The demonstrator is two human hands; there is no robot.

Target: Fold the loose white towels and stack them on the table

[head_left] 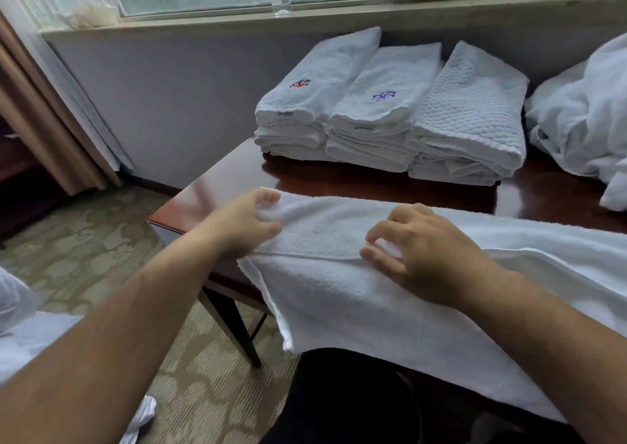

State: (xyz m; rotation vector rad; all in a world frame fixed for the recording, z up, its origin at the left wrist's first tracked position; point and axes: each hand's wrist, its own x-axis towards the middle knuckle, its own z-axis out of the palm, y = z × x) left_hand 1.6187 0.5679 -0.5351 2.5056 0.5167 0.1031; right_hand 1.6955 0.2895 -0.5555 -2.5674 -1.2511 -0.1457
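Observation:
A white towel (332,294) lies spread across the near edge of the dark wooden table (217,185), its front part hanging off toward me. My left hand (244,223) pinches the towel's far left corner. My right hand (431,253) grips a fold of the same towel near its middle. Three stacks of folded white towels (390,121) stand side by side at the back of the table. A heap of loose white towels (583,114) lies at the far right.
A grey wall and a window sill run behind the table, with a glass (281,2) on the sill. A beige curtain (44,121) hangs at the left. White cloth (20,324) lies at my lower left over patterned carpet.

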